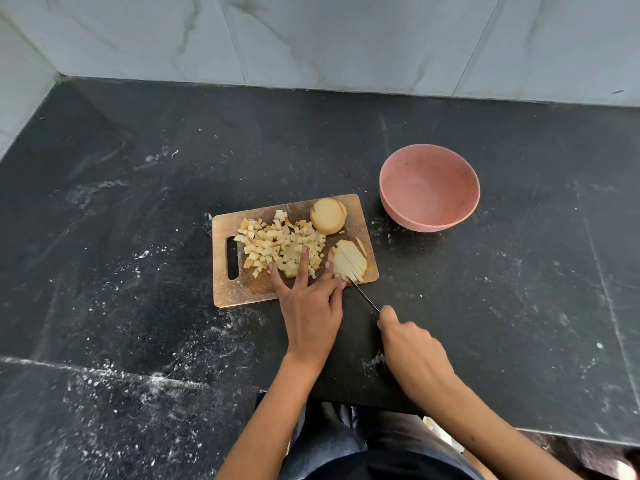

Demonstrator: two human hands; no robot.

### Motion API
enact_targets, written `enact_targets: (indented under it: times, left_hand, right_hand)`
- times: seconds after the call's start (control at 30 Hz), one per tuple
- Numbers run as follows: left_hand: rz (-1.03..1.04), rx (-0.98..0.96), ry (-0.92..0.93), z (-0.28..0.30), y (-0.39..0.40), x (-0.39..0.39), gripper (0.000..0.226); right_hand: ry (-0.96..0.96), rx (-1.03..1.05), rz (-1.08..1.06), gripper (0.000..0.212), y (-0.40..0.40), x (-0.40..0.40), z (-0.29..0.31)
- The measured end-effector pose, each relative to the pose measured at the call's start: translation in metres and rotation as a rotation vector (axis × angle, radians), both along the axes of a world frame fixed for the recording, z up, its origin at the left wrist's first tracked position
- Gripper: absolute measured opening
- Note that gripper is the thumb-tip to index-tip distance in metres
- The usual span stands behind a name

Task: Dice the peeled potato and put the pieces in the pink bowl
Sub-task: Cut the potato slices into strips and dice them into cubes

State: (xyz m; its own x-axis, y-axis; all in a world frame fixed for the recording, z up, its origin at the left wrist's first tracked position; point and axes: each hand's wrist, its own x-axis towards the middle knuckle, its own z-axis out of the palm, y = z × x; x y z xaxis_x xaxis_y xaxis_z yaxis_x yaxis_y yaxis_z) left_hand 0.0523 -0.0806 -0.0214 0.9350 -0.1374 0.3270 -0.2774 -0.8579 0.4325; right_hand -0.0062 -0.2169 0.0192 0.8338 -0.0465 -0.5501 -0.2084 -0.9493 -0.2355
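On a wooden board [221,292], a heap of dice [277,242], with left hand [311,306] spread flat, fingers straight, index on the heap, other fingertips steadying a sliced potato slab [348,259] at the board's right end. Behind that slab, an uncut potato chunk [327,216]. Right hand [412,351] clenched round a knife [363,295], blade tip in the slab; farther right on the counter [138,202], well apart, the pink bowl [429,188], upright.

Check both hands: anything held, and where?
Right hand grips the knife by its handle. Left hand holds nothing; straight fingers press the potato slices.
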Motion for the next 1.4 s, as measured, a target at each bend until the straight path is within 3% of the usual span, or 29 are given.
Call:
enact_targets:
  times: [0.07,0.2,0.57,0.73,1.23,1.33,1.4]
  left_hand:
    - [-0.011,0.012,-0.006,-0.001,0.001,-0.001,0.003]
    - [-0.024,0.031,-0.013,-0.003,0.002,-0.002,0.003]
    - [-0.016,0.034,-0.005,-0.002,0.005,-0.002,0.003]
    - [0.017,-0.045,0.043,-0.003,0.008,-0.003,0.005]
    - [0.045,-0.018,0.127,0.002,0.012,0.000,0.008]
    - [0.056,0.004,0.141,0.004,0.012,0.000,0.007]
    - [0.061,0.013,0.137,0.004,0.012,0.000,0.007]
  right_hand:
    - [0.002,0.055,-0.036,0.010,-0.003,0.002,0.002]
    - [-0.002,0.154,-0.094,0.021,0.001,0.020,0.004]
    - [-0.030,0.128,-0.055,0.023,-0.014,-0.012,0.007]
    - [-0.158,0.245,-0.084,0.027,-0.009,-0.001,0.024]
    - [-0.041,0.035,0.036,0.017,0.019,0.049,0.000]
    - [-0.024,0.009,0.046,0.008,0.013,0.038,-0.001]
    - [-0.001,-0.009,0.042,0.015,0.005,0.020,-0.002]
